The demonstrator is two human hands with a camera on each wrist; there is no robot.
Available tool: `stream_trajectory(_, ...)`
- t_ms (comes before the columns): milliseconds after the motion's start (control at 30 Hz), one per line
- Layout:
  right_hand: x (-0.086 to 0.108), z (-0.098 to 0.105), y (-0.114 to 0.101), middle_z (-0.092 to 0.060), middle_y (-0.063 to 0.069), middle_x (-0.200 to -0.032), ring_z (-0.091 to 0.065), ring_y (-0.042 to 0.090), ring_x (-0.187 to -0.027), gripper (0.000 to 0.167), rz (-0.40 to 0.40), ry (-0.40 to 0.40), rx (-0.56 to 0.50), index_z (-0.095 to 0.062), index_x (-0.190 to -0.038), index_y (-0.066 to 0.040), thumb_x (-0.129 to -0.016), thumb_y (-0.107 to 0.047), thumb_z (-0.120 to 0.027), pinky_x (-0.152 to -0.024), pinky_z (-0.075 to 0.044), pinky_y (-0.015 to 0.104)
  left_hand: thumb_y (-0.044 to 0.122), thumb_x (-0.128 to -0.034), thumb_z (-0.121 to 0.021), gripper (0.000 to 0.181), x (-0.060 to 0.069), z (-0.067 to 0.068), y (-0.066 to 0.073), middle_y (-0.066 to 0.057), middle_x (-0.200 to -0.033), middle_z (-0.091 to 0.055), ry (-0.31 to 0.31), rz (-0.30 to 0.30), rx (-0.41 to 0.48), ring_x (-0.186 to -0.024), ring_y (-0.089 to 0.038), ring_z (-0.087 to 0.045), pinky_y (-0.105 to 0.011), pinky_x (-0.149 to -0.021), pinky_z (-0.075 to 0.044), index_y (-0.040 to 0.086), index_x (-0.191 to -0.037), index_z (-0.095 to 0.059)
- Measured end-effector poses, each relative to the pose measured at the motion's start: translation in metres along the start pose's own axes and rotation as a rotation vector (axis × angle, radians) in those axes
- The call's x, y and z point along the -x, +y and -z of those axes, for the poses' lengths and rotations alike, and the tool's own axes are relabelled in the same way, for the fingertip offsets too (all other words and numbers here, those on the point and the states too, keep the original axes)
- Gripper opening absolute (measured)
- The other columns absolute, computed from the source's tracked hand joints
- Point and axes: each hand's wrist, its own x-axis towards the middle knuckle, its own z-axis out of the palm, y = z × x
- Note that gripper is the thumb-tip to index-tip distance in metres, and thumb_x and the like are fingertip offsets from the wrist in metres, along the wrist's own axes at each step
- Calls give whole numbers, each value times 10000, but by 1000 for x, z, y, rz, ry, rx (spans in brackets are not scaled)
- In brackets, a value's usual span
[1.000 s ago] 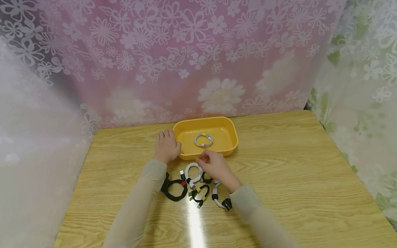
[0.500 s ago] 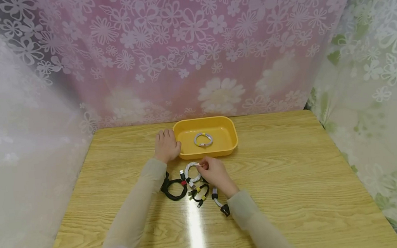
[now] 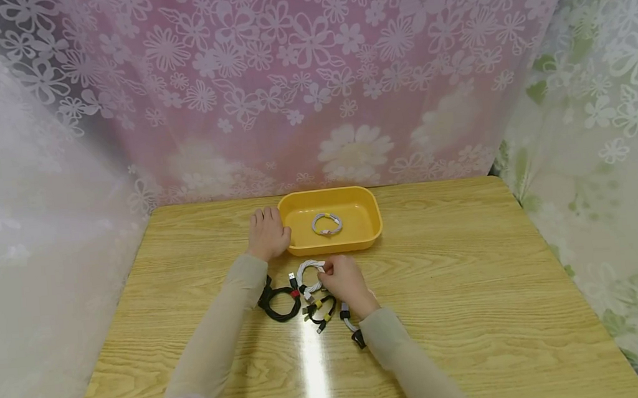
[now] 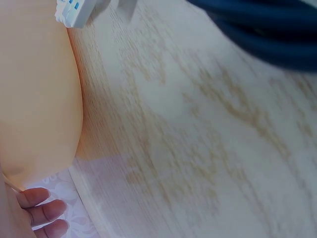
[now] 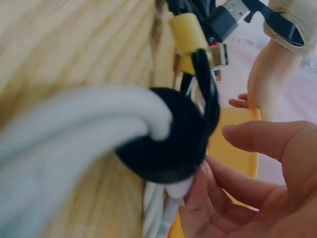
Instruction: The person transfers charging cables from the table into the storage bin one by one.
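Note:
My left hand [image 3: 265, 233] rests against the left side of the yellow tray [image 3: 367, 220], its thumb at the rim and its other fingers extended outside. My right hand [image 3: 345, 283] reaches down to the right edge of a coiled white cable [image 3: 299, 277] just in front of the tray. Thumb and fingers stand apart in the right wrist view, a fingertip close to white cable; whether it touches is unclear. Around that hand are a short black cable [image 3: 334, 305] with yellow ties and a white cable with a black tie and connector [image 3: 359, 338], partly hidden by my wrist.
Inside the tray lies a coiled pale cable [image 3: 315, 225] with yellow ties. A black cable coil [image 3: 285, 319] with a red tie lies left of the white one. Behind the wooden table [image 3: 463, 312] hangs a pink flowered curtain [image 3: 316, 87].
My right hand has come down and toward me from the tray's front rim to the white coil. My left hand and the tray have hardly moved.

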Motion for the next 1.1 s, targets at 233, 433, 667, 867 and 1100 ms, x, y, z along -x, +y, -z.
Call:
stream_trajectory(233,-1,-8,-3,-590,30,-726,-540,180,-645,120,-4,39,113,-691,-794,-34,-798,-145,-736,-590,-473,341,218,-978,-420,273,-1,-1,0,-206,-1059,-449,-9,2,3,-972,-381,-388,-469,-884,-312,-33,-1082,-447)
stream_trajectory(433,-3,-15,-4,-605,64,-847,-585,219,-710,152,-46,53,202,-681,-820,-54,-793,-187,-747,-588,-493,383,212,-984,-412,277,0,1,0,-217,-1075,-454,-18,3,17,-977,-386,-384,-474,-891,-309,-39,-1094,-453)
stream_trajectory(667,-6,-17,-3,-608,37,-819,-547,183,-661,83,-64,52,223,-665,-772,-105,-788,-169,-715,-530,-446,346,190,-956,-407,266,1,0,1,-224,-1057,-461,14,-4,30,-970,-395,-390,-482,-889,-313,-46,-1067,-460)
stream_trajectory(867,-6,-17,-4,-622,41,-847,-564,194,-687,91,-66,44,240,-699,-829,-95,-805,-180,-721,-568,-468,360,191,-935,-394,257,3,0,1,-214,-1013,-466,53,-13,35,-927,-386,-395,-472,-847,-318,-39,-1026,-463)
stream_trajectory(1100,-6,-18,-4,-594,31,-842,-539,184,-667,102,-53,47,231,-708,-861,-84,-806,-168,-719,-571,-456,358,198,-965,-427,285,3,3,3,-233,-1073,-468,-2,13,29,-996,-406,-398,-490,-900,-317,-52,-1097,-463)
